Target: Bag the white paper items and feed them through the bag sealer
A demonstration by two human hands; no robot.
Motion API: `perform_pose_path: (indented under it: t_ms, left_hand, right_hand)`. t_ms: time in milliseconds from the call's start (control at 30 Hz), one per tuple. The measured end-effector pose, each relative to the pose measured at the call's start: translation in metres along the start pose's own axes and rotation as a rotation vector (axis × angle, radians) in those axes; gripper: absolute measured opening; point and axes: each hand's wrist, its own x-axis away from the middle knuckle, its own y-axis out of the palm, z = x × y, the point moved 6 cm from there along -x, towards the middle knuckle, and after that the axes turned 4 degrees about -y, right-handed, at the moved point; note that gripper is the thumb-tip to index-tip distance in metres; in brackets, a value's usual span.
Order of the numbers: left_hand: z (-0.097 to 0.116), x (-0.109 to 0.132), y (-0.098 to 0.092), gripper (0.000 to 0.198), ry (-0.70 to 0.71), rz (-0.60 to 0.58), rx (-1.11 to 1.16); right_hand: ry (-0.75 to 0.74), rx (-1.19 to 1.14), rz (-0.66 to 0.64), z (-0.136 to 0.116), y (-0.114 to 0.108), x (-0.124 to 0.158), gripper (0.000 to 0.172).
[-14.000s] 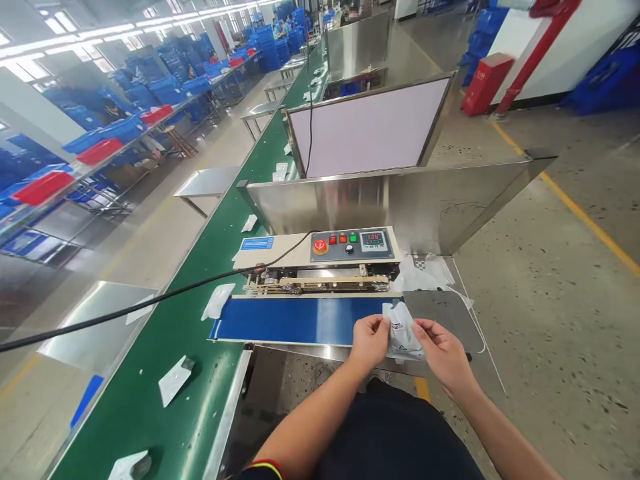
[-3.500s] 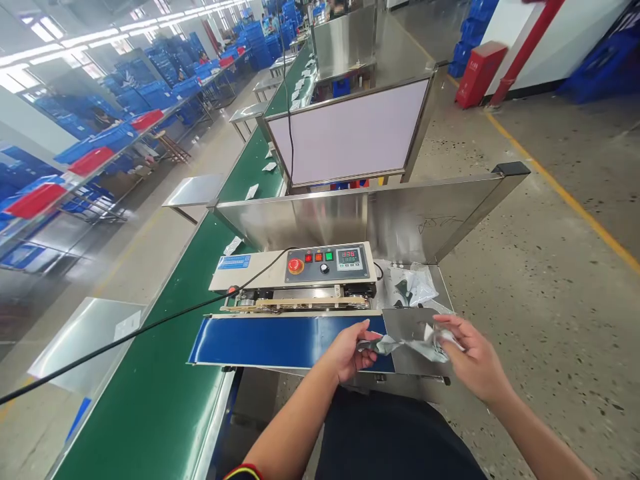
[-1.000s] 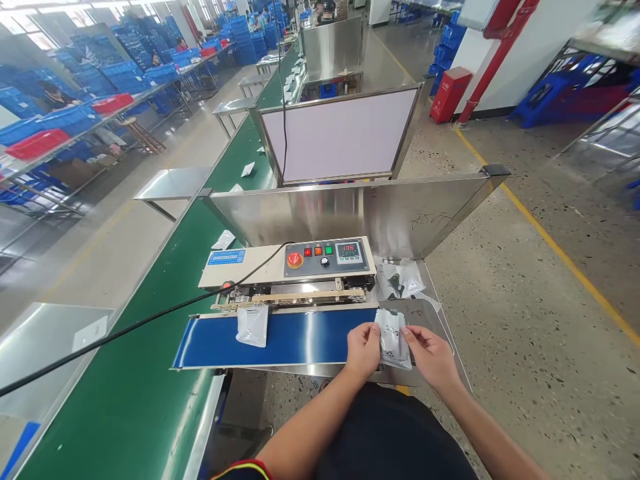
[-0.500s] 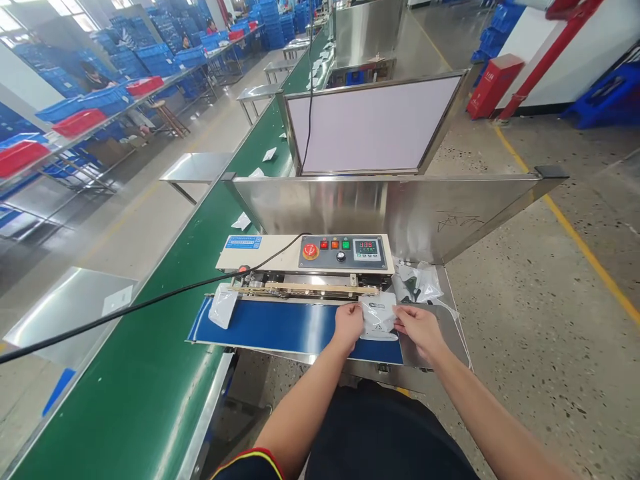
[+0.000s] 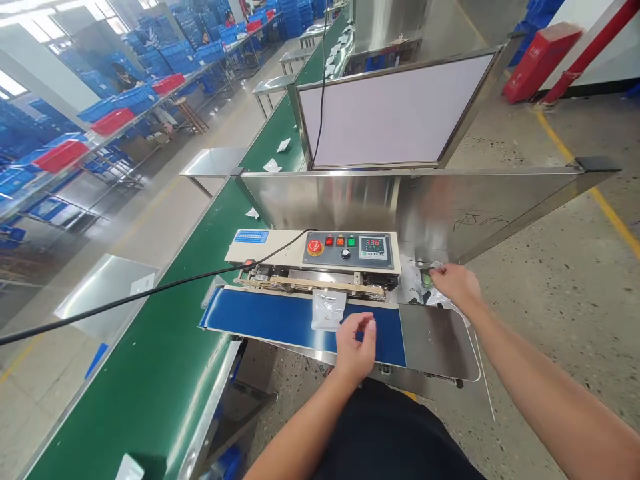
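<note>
Reaching into plastic bags (image 5: 411, 283) right of center, the right hand (image 5: 457, 287), grip unclear, has left the white pouch (image 5: 329, 312), now below mid-frame on the blue belt (image 5: 270, 315); the left hand (image 5: 356, 343), also released, hovers beside it, loosely curled.

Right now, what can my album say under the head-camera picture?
Left hand near a white pouch over a blue belt; right hand at plastic bags.

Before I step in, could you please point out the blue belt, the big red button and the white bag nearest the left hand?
Blue belt (image 5: 278, 318), head view: bare upper surface.
Big red button (image 5: 315, 247), head view: centre of its face.
White bag (image 5: 327, 312), head view: middle of its front.
</note>
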Motion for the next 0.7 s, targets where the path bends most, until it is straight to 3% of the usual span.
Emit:
perform_pose_path:
  t_ms: [100, 200, 333, 400, 467, 600, 700]
  left_hand:
    - [0.023, -0.008, 0.036, 0.036, 0.166, -0.111, -0.045]
    - [0.035, -0.021, 0.066, 0.045, 0.247, -0.173, -0.062]
    - [0.016, -0.028, 0.100, 0.041, 0.057, -0.344, 0.023]
    - [0.000, -0.026, 0.105, 0.049, -0.078, -0.343, 0.143]
    - [-0.016, -0.021, 0.104, 0.056, -0.176, -0.310, 0.245]
    - [-0.039, -0.014, 0.096, 0.060, -0.301, -0.323, 0.280]
    - [-0.056, -0.018, 0.092, 0.058, -0.428, -0.324, 0.275]
  right_hand:
    - [-0.149, -0.008, -0.041, -0.006, -0.027, 0.026, 0.022]
    - [-0.343, -0.156, -0.183, -0.016, -0.041, 0.064, 0.030]
    - [-0.339, -0.655, -0.347, -0.010, -0.035, 0.113, 0.043]
    - [-0.293, -0.905, -0.338, 0.001, -0.024, 0.132, 0.057]
    - [-0.251, -0.972, -0.291, 0.015, -0.007, 0.147, 0.065]
    - [-0.176, -0.836, -0.133, 0.041, 0.027, 0.162, 0.060]
    - [0.009, -0.846, -0.027, 0.057, 0.046, 0.158, 0.049]
